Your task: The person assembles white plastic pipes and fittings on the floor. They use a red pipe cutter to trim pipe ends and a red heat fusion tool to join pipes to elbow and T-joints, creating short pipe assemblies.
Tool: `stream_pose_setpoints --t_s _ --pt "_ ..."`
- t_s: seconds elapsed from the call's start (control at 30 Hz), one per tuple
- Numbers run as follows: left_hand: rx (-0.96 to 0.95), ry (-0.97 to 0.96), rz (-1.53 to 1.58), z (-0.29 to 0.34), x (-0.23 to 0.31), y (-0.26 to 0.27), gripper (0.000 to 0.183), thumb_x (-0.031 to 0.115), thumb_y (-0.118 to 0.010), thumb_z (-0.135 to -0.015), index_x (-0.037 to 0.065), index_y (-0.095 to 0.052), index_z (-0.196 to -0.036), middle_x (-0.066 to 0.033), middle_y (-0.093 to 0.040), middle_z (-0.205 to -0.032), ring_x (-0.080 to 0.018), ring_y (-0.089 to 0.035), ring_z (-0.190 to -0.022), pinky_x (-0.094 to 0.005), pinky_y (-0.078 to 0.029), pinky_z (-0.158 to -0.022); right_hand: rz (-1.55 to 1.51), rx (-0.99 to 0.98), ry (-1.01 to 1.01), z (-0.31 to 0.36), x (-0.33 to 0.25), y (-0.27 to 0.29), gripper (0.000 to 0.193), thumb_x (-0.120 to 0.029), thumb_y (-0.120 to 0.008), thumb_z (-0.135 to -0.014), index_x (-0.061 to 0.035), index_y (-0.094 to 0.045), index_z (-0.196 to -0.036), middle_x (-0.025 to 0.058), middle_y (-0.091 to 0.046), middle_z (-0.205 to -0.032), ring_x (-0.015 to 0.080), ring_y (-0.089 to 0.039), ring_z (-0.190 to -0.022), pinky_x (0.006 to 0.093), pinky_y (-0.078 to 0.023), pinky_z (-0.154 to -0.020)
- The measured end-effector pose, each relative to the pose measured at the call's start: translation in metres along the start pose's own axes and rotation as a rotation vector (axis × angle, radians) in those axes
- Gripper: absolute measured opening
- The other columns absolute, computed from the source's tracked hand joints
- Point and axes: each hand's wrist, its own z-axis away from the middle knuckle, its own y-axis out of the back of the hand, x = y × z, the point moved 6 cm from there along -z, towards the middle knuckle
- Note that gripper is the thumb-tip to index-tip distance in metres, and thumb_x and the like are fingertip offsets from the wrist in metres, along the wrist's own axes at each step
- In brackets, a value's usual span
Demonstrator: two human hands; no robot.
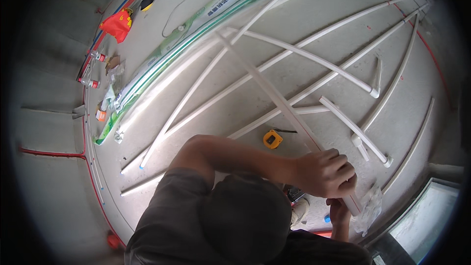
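A long white plastic pipe [275,95] with a thin red line along it slants toward me from the far middle of the floor. My left hand [324,172] is wrapped around it close to its near end. Just below, my right hand [338,212] is closed at the pipe's side, with part of its fingers hidden behind the pipe. A crumpled clear plastic bag [371,212] lies against the pipe end. On the floor beyond my left forearm sits a yellow tape measure [272,139]. A small blue cap [327,219] shows beside my right hand.
Several white pipes lie crisscrossed, some with elbow fittings [375,92]. Green-and-white plastic pipe wrapping [196,29] stretches across the far left. A red bag [117,25] and plastic bottles [89,83] stand along the left wall. A glass-like panel [422,221] is at right.
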Motion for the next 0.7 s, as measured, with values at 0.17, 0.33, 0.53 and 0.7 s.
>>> stream_pose_setpoints --t_s 0.17,0.33,0.53,0.7 --pt "0.116 -0.17 0.205 -0.038 0.001 -0.017 0.022 0.018 -0.075 -0.071 0.007 -0.061 -0.084 -0.0007 -0.052 -0.075 -0.0154 -0.054 -0.066 -0.0284 -0.041 -0.053 -0.282 0.125 -0.121 -0.002 0.015 -0.011 0.042 -0.043 -0.062 -0.103 -0.0079 -0.064 -0.126 0.0078 -0.07 -0.098 0.0198 -0.068 -0.083 0.034 -0.055 -0.07" --pt "-0.009 -0.091 0.291 -0.045 -0.063 -0.055 0.023 0.016 -0.074 -0.071 0.007 -0.059 -0.085 -0.0039 -0.056 -0.082 -0.0229 -0.059 -0.076 -0.0385 -0.047 -0.07 -0.309 0.124 -0.088 0.013 -0.02 -0.036 0.032 -0.016 -0.069 -0.091 -0.0007 -0.062 -0.118 0.0111 -0.068 -0.095 0.0222 -0.066 -0.077 0.0348 -0.054 -0.069" --pt "-0.17 0.073 0.455 -0.078 -0.066 -0.019 0.029 0.007 -0.086 -0.062 0.007 -0.064 -0.08 -0.0065 -0.06 -0.08 -0.0301 -0.06 -0.079 -0.0439 -0.044 -0.084 -0.369 0.209 -0.139 0.023 -0.015 -0.028 0.032 -0.014 -0.07 -0.093 -0.0007 -0.062 -0.12 0.0108 -0.067 -0.102 0.0201 -0.065 -0.088 0.0346 -0.053 -0.077" --pt "-0.4 0.072 0.555 -0.091 -0.06 0.006 0.041 0.014 -0.092 -0.057 0.008 -0.058 -0.079 -0.0058 -0.057 -0.077 -0.0299 -0.06 -0.078 -0.0454 -0.046 -0.084 -0.351 0.203 -0.152 0.021 -0.001 -0.034 0.029 -0.01 -0.069 -0.093 -0.0026 -0.063 -0.12 0.0106 -0.068 -0.104 0.0221 -0.067 -0.086 0.0357 -0.055 -0.076"
